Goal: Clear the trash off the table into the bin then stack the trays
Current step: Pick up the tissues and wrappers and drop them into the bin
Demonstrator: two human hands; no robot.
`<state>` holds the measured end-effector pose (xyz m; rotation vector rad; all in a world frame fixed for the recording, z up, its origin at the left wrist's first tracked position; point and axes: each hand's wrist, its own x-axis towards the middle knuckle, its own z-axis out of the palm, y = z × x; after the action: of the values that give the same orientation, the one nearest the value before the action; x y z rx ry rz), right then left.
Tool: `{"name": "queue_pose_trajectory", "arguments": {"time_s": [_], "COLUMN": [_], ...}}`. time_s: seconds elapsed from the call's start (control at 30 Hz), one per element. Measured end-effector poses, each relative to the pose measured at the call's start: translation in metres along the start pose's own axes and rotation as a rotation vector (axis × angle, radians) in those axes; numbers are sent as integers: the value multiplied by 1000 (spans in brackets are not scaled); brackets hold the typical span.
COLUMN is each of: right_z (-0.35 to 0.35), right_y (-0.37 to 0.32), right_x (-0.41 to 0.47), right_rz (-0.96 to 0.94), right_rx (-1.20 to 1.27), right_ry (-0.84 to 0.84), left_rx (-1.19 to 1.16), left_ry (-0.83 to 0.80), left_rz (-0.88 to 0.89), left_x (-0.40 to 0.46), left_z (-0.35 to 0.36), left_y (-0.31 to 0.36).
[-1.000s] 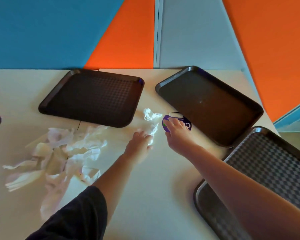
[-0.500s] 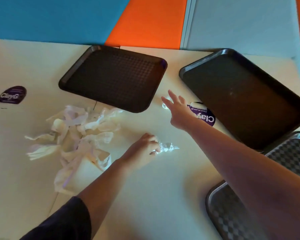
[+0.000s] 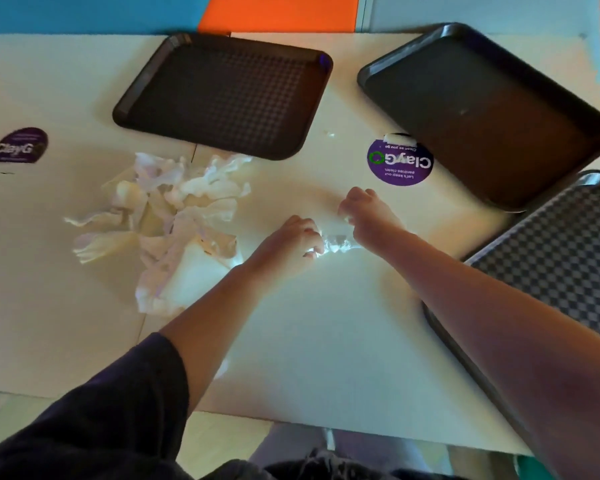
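Head view looks down on a small crumpled wrapper (image 3: 338, 242) lying on the white desk (image 3: 309, 341), caught between both hands: the left hand (image 3: 286, 242) has its fingers curled onto the wrapper's left end, and the right hand (image 3: 368, 216) is clenched just beside its right end, though whether those fingers actually hold the wrapper cannot be told. To the left of the hands, close by, sprawls a loose heap of crumpled white napkins (image 3: 167, 223). A tiny white scrap (image 3: 329, 134) lies farther back. Behind the heap sits a dark brown tray (image 3: 222, 95); a second dark tray (image 3: 482, 112) lies at the back right, and a chequered tray (image 3: 565, 258) rests at the right edge, partly under the right forearm. A purple round sticker (image 3: 400, 161) is stuck to the desk just beyond the right hand, with another purple sticker (image 3: 18, 145) far left.
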<state>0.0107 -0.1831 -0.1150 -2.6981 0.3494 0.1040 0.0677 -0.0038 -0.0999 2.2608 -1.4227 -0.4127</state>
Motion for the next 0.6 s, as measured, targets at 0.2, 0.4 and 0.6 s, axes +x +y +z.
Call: {"name": "queue_pose_trajectory", "arguments": {"time_s": [0.2, 0.4, 0.6], "right_z": [14, 9, 6], "right_y": [-14, -16, 8], "right_x": [-90, -186, -268], "right_rz": [28, 189, 328], "right_rx": [113, 192, 223], "right_ry": [149, 374, 559], "left_rx": [-86, -55, -54], "left_ry": [38, -11, -46], "left_rz": [108, 266, 311], "left_x": [-27, -31, -31], "left_z": [10, 16, 33], "left_y": [16, 45, 109]}}
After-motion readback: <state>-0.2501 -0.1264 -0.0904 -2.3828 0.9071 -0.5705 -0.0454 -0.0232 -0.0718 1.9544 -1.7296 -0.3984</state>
